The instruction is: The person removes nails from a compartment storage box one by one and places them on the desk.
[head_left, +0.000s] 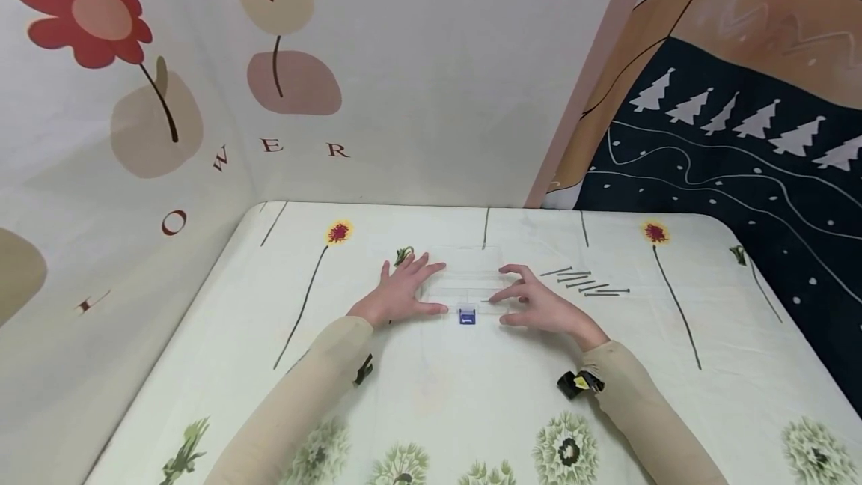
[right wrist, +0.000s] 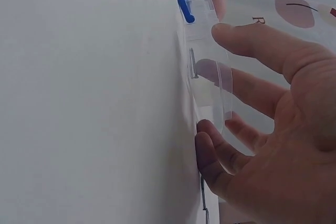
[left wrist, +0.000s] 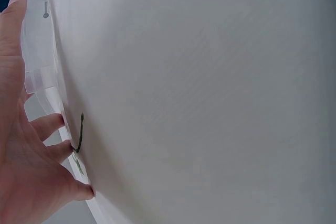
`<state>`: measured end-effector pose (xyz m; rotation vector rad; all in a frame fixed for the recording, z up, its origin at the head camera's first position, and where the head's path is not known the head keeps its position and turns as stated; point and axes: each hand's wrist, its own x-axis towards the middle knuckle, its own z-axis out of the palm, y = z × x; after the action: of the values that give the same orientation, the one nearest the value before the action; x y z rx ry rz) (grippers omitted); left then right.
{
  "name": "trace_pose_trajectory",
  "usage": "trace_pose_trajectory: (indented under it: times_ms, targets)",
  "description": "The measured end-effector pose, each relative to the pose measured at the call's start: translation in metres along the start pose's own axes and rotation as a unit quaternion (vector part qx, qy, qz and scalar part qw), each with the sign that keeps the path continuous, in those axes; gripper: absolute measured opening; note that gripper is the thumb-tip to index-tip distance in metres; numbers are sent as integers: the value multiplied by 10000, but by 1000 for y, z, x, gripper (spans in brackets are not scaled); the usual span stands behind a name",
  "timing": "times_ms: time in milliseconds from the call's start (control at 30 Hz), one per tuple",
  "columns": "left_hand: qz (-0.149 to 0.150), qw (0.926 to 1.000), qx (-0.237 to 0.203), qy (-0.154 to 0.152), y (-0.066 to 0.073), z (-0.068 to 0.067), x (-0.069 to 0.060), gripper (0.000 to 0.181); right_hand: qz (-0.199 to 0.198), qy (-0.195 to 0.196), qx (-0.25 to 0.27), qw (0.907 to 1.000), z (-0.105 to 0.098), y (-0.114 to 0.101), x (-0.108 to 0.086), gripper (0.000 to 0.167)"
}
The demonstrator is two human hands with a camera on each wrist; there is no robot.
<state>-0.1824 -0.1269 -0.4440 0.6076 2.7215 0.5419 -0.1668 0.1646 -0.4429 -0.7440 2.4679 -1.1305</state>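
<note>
A clear plastic box point(head_left: 466, 295) with a blue latch point(head_left: 468, 316) at its front lies on the table between the hands. Its lid seems folded back, though the see-through plastic makes this hard to tell. My left hand point(head_left: 402, 294) rests along the box's left side with fingers spread. From the right, my right hand point(head_left: 539, 304) reaches over the box, fingers loosely bent. A single nail point(right wrist: 193, 63) shows in the box, close to that hand's index finger; whether they touch is unclear. More nails point(head_left: 584, 282) lie loose on the table right of the hand.
A white cloth with printed flowers covers the table point(head_left: 431, 410). Behind it hangs a pale printed curtain point(head_left: 431, 96), with a dark tree-patterned cloth point(head_left: 727, 156) on the right. A black strap piece point(head_left: 571, 385) sits at the right wrist.
</note>
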Motion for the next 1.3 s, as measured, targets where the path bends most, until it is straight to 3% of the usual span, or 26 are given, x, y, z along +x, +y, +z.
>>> trace_pose_trajectory:
  times_ms: [233,567,900,1300]
  targets:
    - [-1,10000,-22,15,0,1,-1,84,27,6,9,10000,2,-1,1,20]
    - [-28,10000,13,-2,-2,3,0,85,58,12,-8,10000,1,-1,1,21]
    - [55,10000,64,50,-2,2,0,84,-134,98,23,9999,4,-3,2,16]
    - [70,9999,90,6,-4,3,2,84,-19,199,-366,9991,11,-6,6,13]
